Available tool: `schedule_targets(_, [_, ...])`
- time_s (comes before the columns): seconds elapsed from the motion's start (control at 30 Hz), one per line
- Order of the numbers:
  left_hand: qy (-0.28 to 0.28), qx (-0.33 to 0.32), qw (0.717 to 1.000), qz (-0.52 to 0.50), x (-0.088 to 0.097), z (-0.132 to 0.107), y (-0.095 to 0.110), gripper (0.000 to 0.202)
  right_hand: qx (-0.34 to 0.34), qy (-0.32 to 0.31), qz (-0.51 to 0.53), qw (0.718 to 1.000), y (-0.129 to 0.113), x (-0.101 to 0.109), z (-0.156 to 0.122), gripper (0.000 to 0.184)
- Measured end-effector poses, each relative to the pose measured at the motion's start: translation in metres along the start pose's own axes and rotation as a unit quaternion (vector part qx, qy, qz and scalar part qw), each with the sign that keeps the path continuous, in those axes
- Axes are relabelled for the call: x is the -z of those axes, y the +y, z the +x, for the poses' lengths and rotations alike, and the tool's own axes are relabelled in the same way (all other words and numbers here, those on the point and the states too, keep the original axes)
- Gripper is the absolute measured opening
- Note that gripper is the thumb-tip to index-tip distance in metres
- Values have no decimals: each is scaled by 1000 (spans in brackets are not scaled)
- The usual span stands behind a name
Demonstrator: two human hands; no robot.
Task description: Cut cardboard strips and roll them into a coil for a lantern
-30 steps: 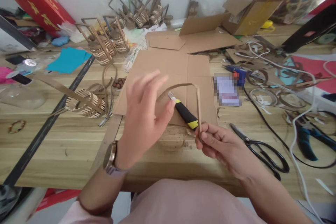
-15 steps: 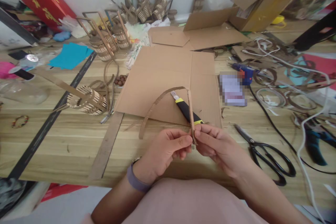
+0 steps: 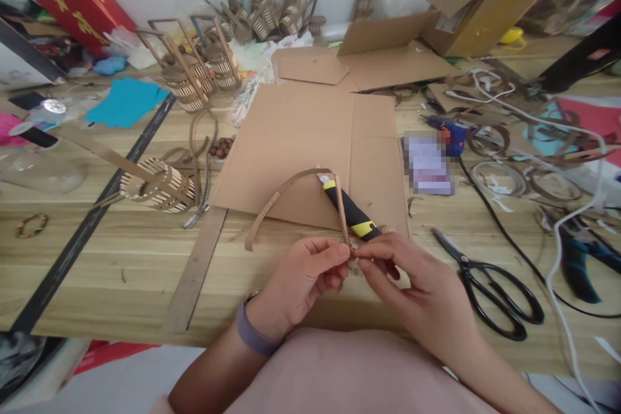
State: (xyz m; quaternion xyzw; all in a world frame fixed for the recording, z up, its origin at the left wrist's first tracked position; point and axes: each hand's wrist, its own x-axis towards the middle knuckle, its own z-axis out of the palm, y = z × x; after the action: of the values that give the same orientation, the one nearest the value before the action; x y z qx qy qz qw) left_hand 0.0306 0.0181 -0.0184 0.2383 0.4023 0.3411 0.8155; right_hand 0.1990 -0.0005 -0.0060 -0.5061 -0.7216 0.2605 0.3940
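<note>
A narrow brown cardboard strip rises from my fingers, bends sharply at its top and curves down to the left. My left hand pinches its lower end between thumb and fingers. At that same end is my right hand, its fingertips closed against the strip's tip; what exactly they grip is too small to make out. Behind the strip, a black and yellow utility knife lies across the front edge of a flat cardboard sheet.
Black-handled scissors lie to the right, near a glue gun and a white cable. On the left are a small striped basket, a flat cardboard strip and a long black ruler-like bar. Several handled baskets stand farther back.
My right hand has turned over the strip's lower end, its fingers now reaching in from above. The strip has shifted slightly left, uncovering more of the knife's handle.
</note>
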Motion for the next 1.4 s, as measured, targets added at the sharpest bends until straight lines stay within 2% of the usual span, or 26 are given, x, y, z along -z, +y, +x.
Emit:
schedule_targets(0.07, [1, -1, 1000, 3, -1, 0, 0, 50, 47, -2, -32, 998, -4, 1, -2, 15])
schedule_targets(0.27, [-4, -3, 1000, 10, -4, -2, 0, 51, 100, 11, -115, 988, -4, 1, -4, 14])
schedule_targets(0.53, [0, 1, 999, 41, -4, -5, 0, 54, 95, -53, -115, 987, -4, 4, -1, 18])
schedule_targets(0.73, [-3, -8, 998, 55, -4, -5, -2, 53, 117, -55, -133, 983, -3, 3, -1, 17])
schedule_targets(0.9, [-2, -38, 993, 111, -1, -7, -4, 52, 91, -72, -107, 987, -4, 3, 0, 19])
schedule_targets(1.0, [17, -92, 970, 222, -1, -13, -2, 45, 61, -89, -87, 990, -4, 3, 1, 20])
schedule_targets(1.17, [54, -165, 885, 432, -4, -26, 2, 26, 62, -82, -91, 991, -1, 1, 1, 18])
schedule_targets(1.27, [68, -186, 850, 489, -6, -28, 2, 22, 77, -81, -112, 987, 1, -1, 0, 17])
schedule_targets(1.4, [96, -193, 829, 516, -8, -26, 2, 22, 104, -80, -153, 979, 1, -4, -2, 17])
